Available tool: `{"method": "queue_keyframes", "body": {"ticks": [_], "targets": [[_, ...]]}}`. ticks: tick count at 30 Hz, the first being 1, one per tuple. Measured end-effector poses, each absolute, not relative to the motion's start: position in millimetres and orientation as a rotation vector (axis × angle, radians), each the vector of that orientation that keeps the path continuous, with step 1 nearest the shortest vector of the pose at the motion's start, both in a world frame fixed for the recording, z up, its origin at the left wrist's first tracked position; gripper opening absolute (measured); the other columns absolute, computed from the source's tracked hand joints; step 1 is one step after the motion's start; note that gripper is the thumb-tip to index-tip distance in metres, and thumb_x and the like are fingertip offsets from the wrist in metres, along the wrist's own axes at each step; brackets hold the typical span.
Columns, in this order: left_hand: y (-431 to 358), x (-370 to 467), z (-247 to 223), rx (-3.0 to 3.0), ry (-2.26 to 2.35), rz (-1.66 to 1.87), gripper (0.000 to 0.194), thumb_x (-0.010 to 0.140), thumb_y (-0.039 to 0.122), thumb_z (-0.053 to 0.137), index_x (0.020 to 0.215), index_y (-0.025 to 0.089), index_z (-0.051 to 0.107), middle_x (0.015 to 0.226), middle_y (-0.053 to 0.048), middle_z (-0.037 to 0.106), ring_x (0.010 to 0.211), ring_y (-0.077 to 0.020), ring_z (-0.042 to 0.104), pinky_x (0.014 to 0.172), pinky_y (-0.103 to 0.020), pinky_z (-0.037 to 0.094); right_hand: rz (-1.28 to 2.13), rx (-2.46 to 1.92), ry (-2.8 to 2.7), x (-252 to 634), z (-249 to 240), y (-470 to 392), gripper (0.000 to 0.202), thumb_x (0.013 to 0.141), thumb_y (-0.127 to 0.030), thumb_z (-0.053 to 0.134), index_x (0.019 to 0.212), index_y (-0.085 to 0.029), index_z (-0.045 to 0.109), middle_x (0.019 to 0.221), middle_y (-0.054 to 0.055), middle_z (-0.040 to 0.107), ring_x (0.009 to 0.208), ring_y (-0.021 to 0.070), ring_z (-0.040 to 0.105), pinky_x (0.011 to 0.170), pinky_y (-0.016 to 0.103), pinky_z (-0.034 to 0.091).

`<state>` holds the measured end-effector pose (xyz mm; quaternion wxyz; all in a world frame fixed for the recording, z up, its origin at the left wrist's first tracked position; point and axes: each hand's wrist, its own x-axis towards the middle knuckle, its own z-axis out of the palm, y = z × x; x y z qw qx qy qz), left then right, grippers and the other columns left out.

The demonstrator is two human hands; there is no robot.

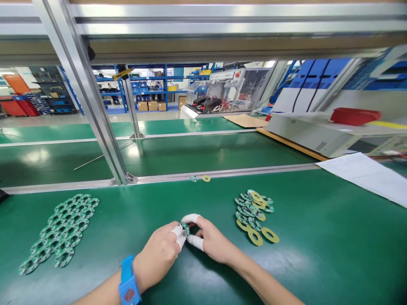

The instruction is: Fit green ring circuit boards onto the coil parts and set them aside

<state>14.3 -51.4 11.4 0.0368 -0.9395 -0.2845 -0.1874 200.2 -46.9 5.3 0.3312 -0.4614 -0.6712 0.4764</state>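
1. Pinching a small green ring board [186,229], the left hand [159,254] closes its white-covered fingertips on the left side.
2. Thumb and finger of the right hand [216,243] curve around the board's right side; whether they grip cannot be told.
3. Handling (judged): light, stiff and rather smooth; surface parts may be delicate, so the outer rim offers the safest hold.
4. Left on the worktop [143,212]: similar boards, an orderly slanting array [62,228].
5. Right: a loose overlapping heap [251,210] of boards and yellow rings; exposed rims offer easiest purchase.
6. Far: one board [191,178] beside one yellow ring [203,178].
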Motion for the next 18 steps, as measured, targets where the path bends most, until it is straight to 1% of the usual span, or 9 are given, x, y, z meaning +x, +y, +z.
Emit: {"method": "queue_keyframes", "body": {"ticks": [3, 6, 8, 10, 12, 13, 15, 16, 18], "targets": [[-54.5, 14.2, 8.0, -2.826, -0.831, -0.676, 0.029, 0.091, 0.009, 0.035, 0.077, 0.011, 0.061, 0.076, -0.007, 0.061, 0.082, -0.0204, 0.059, 0.077, -0.032, 0.054, 1.161, -1.235, -1.765, 193.4, 5.1, -50.3, 0.032, 0.068, -0.013, 0.053, 0.100, -0.018, 0.057, 0.095, 0.006, 0.059, 0.076, 0.0171, 0.058, 0.060, 0.026, 0.049], [-58.0, 16.2, 4.0, -2.779, -0.775, -0.724, 0.029, 0.090, 0.007, 0.033, 0.088, 0.007, 0.062, 0.084, -0.011, 0.064, 0.093, -0.0236, 0.059, 0.083, -0.034, 0.053, 1.123, -1.249, -1.772, 190.3, 7.1, -51.4, 0.033, 0.069, -0.013, 0.051, 0.100, -0.018, 0.058, 0.096, 0.007, 0.059, 0.079, 0.0191, 0.059, 0.062, 0.028, 0.050], [-59.0, 18.1, 4.2, -2.800, -0.789, -0.705, 0.027, 0.087, 0.005, 0.035, 0.091, 0.006, 0.062, 0.089, -0.013, 0.064, 0.095, -0.0250, 0.059, 0.083, -0.035, 0.052, 1.151, -1.239, -1.800, 193.6, 11.0, -49.5, 0.037, 0.068, -0.014, 0.051, 0.104, -0.017, 0.058, 0.099, 0.009, 0.059, 0.081, 0.0198, 0.059, 0.062, 0.029, 0.051], [-56.9, 18.9, 8.9, -2.902, -0.916, -0.661, 0.025, 0.085, 0.003, 0.039, 0.087, 0.009, 0.063, 0.086, -0.012, 0.064, 0.091, -0.0236, 0.059, 0.080, -0.034, 0.053, 1.110, -1.266, -1.835, 201.5, 18.5, -46.3, 0.037, 0.067, -0.014, 0.052, 0.104, -0.016, 0.059, 0.099, 0.009, 0.060, 0.081, 0.0198, 0.059, 0.062, 0.028, 0.051], [-50.9, 16.8, 18.5, -3.076, -1.110, -0.678, 0.024, 0.079, 0.002, 0.044, 0.087, 0.014, 0.064, 0.090, -0.008, 0.064, 0.089, -0.0202, 0.059, 0.081, -0.031, 0.052, 1.012, -1.320, -1.882, 211.7, 29.2, -44.3, 0.026, 0.069, -0.016, 0.052, 0.092, -0.017, 0.064, 0.089, 0.007, 0.063, 0.076, 0.0189, 0.058, 0.062, 0.027, 0.049], [-46.6, 14.4, 24.4, -3.143, -1.226, -0.747, 0.028, 0.076, 0.002, 0.047, 0.092, 0.016, 0.064, 0.096, -0.007, 0.064, 0.093, -0.0192, 0.058, 0.085, -0.031, 0.051, 0.991, -1.336, -1.919, 216.4, 35.0, -44.4, 0.019, 0.070, -0.016, 0.052, 0.083, -0.017, 0.066, 0.081, 0.005, 0.064, 0.072, 0.0178, 0.057, 0.062, 0.027, 0.047], [-37.2, 7.6, 35.7, -3.199, -1.463, -0.938, 0.043, 0.069, 0.002, 0.050, 0.107, 0.020, 0.060, 0.112, -0.006, 0.060, 0.103, -0.0190, 0.054, 0.095, -0.033, 0.045, 1.144, -1.304, -2.064, 221.8, 45.2, -48.2, 0.013, 0.069, -0.016, 0.055, 0.069, -0.017, 0.068, 0.065, 0.000, 0.062, 0.060, 0.0146, 0.054, 0.057, 0.024, 0.044], [-32.7, 4.0, 40.1, -3.200, -1.578, -1.012, 0.051, 0.067, 0.003, 0.050, 0.114, 0.020, 0.057, 0.117, -0.006, 0.057, 0.106, -0.0195, 0.052, 0.098, -0.035, 0.043, 1.306, -1.252, -2.156, 221.6, 48.6, -51.8, 0.011, 0.067, -0.016, 0.059, 0.067, -0.016, 0.069, 0.059, -0.001, 0.060, 0.055, 0.0129, 0.052, 0.054, 0.022, 0.042], [-25.9, -1.8, 45.2, -3.247, -1.767, -1.007, 0.058, 0.064, 0.006, 0.053, 0.121, 0.017, 0.051, 0.119, -0.009, 0.054, 0.103, -0.0206, 0.052, 0.095, -0.036, 0.044, 1.611, -1.088, -2.341, 214.2, 49.9, -61.5, 0.011, 0.064, -0.014, 0.064, 0.071, -0.015, 0.072, 0.054, -0.004, 0.057, 0.048, 0.0100, 0.050, 0.047, 0.018, 0.037]]}}
